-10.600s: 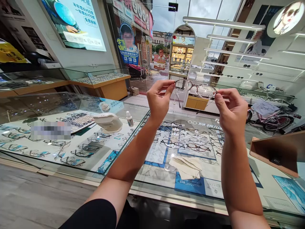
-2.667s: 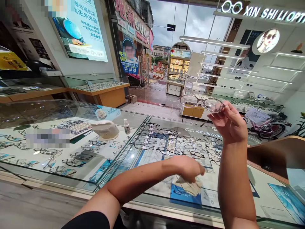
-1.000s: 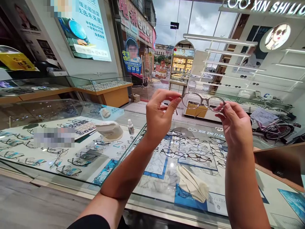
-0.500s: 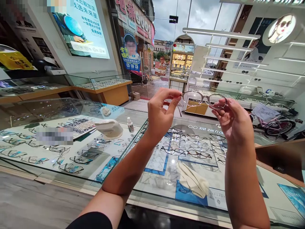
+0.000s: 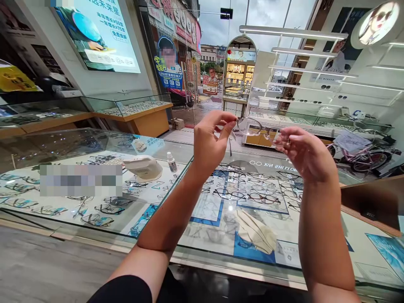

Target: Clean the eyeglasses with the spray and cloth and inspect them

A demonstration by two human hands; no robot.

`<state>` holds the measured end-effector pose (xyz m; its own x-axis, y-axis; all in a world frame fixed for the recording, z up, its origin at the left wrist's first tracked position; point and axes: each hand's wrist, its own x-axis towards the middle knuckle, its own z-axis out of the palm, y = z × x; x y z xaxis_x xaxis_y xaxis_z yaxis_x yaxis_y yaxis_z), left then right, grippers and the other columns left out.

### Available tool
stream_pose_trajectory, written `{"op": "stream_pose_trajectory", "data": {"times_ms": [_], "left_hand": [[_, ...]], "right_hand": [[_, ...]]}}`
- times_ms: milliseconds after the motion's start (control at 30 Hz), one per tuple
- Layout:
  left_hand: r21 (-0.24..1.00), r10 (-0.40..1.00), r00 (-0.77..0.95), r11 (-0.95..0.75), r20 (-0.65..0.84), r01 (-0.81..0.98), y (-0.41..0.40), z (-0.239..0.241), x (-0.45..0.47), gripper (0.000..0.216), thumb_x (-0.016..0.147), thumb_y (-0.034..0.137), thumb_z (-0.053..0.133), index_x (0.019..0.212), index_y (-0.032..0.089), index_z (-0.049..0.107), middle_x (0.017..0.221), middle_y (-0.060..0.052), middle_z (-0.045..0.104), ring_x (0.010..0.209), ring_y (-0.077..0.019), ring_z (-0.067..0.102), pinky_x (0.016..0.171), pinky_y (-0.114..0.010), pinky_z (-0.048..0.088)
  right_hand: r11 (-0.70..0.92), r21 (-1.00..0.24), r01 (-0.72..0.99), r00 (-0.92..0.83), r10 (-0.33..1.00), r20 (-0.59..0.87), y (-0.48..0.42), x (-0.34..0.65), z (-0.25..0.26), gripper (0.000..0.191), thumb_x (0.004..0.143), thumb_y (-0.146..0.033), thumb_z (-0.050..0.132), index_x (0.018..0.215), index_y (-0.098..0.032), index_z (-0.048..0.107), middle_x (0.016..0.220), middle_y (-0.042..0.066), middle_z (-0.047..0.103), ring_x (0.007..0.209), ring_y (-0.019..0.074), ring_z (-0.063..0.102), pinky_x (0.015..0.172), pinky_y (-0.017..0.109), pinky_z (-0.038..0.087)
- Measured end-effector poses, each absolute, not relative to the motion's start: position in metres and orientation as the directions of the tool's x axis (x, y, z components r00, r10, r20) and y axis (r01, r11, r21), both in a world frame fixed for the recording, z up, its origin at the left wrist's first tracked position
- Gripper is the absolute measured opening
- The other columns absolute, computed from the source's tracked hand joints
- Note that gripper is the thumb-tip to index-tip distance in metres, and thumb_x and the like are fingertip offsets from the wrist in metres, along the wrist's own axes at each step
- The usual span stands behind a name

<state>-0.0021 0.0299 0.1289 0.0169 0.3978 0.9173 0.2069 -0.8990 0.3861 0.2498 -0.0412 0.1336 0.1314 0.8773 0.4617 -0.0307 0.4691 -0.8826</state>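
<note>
Above the glass counter I hold up a pair of thin-rimmed eyeglasses (image 5: 249,126). My left hand (image 5: 210,141) pinches the frame at its left end, near the hinge, and a temple hangs down below the fingers. My right hand (image 5: 311,155) has its fingers curled at the right lens, partly covering it. Whether those fingers press on the lens or the rim is hard to make out. Below the hands, a crumpled cream cloth (image 5: 256,232) lies on the counter's glass top.
Rows of spectacle frames (image 5: 263,198) lie inside the glass display counter (image 5: 217,248). On the left stand a small white bottle (image 5: 171,162) and an off-white rounded device (image 5: 143,167). A wooden tray-like piece (image 5: 369,202) is at right; a bicycle (image 5: 369,158) stands beyond.
The eyeglasses have turned and shifted slightly left. My right hand has moved left and its fingers now cover more of the right lens. My left hand keeps its pinch.
</note>
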Motion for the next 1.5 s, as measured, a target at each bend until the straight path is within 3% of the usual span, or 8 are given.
{"op": "stream_pose_trajectory", "data": {"times_ms": [233,467,767,933,1167,1267,1367,1500], "left_hand": [[0.236,0.318,0.285,-0.928,0.904,0.289,0.024,0.130,-0.001,0.026,0.095,0.006,0.057,0.103,0.023,0.076,0.101,-0.005,0.077,0.091,-0.0172,0.070,0.082,-0.034,0.055],[0.229,0.321,0.299,-0.925,0.899,0.304,0.020,0.129,0.002,0.017,0.099,0.015,0.063,0.102,0.022,0.077,0.101,-0.006,0.078,0.091,-0.0176,0.071,0.083,-0.034,0.055],[0.581,0.559,0.227,-0.813,0.797,-0.038,0.032,0.125,0.010,0.010,0.094,0.031,0.076,0.097,0.022,0.080,0.093,-0.006,0.081,0.082,-0.0165,0.074,0.076,-0.032,0.062],[0.660,0.613,0.268,-0.737,0.744,-0.147,0.043,0.122,0.010,0.019,0.090,0.039,0.082,0.096,0.022,0.080,0.092,-0.006,0.079,0.083,-0.0162,0.075,0.072,-0.030,0.062],[0.714,0.650,0.305,-0.669,0.696,-0.206,0.056,0.114,0.015,0.027,0.094,0.048,0.078,0.105,0.023,0.079,0.097,-0.007,0.078,0.086,-0.0153,0.075,0.074,-0.029,0.061],[0.691,0.674,0.154,-0.710,0.723,-0.137,0.056,0.113,0.019,0.025,0.101,0.047,0.068,0.108,0.024,0.075,0.097,-0.006,0.077,0.084,-0.0132,0.072,0.071,-0.026,0.058],[0.646,0.649,-0.032,-0.760,0.760,-0.069,0.046,0.113,0.024,0.020,0.101,0.041,0.068,0.096,0.023,0.072,0.085,-0.003,0.072,0.072,-0.0112,0.063,0.062,-0.025,0.050],[0.680,0.661,0.199,-0.733,0.724,-0.039,0.027,0.108,0.035,0.026,0.094,0.043,0.076,0.080,0.021,0.072,0.066,0.000,0.060,0.059,-0.0109,0.048,0.052,-0.027,0.035]], "right_hand": [[0.354,-0.885,0.302,-0.137,0.935,0.328,-0.043,0.250,0.133,0.021,0.086,-0.046,0.084,0.093,-0.026,0.085,0.101,0.005,0.081,0.099,0.0221,0.070,0.097,0.040,0.054],[0.335,-0.902,0.272,-0.278,0.925,0.260,-0.045,0.236,0.132,0.028,0.082,-0.051,0.088,0.084,-0.024,0.083,0.091,0.005,0.077,0.089,0.0212,0.066,0.088,0.039,0.053],[0.374,-0.908,0.187,-0.298,0.903,0.310,-0.038,0.233,0.127,0.026,0.084,-0.049,0.087,0.085,-0.025,0.080,0.112,0.007,0.076,0.107,0.0230,0.066,0.103,0.042,0.051],[0.308,-0.937,0.165,-0.328,0.913,0.243,-0.036,0.230,0.125,0.030,0.086,-0.053,0.085,0.090,-0.024,0.080,0.119,0.009,0.081,0.116,0.0260,0.070,0.109,0.045,0.051],[0.286,-0.954,0.084,-0.265,0.930,0.255,-0.035,0.226,0.124,0.030,0.081,-0.049,0.090,0.085,-0.023,0.076,0.103,0.007,0.082,0.103,0.0230,0.074,0.101,0.041,0.054],[0.339,-0.934,0.114,-0.150,0.935,0.321,-0.032,0.229,0.123,0.030,0.080,-0.048,0.091,0.086,-0.022,0.077,0.097,0.006,0.081,0.096,0.0208,0.073,0.094,0.038,0.054],[0.400,-0.901,0.167,0.003,0.914,0.406,-0.028,0.232,0.122,0.032,0.077,-0.049,0.092,0.085,-0.022,0.078,0.090,0.006,0.079,0.087,0.0192,0.070,0.087,0.036,0.055],[0.451,-0.867,0.213,0.126,0.867,0.482,-0.025,0.230,0.119,0.034,0.076,-0.052,0.092,0.085,-0.022,0.078,0.087,0.006,0.078,0.082,0.0189,0.068,0.080,0.037,0.055]]}}
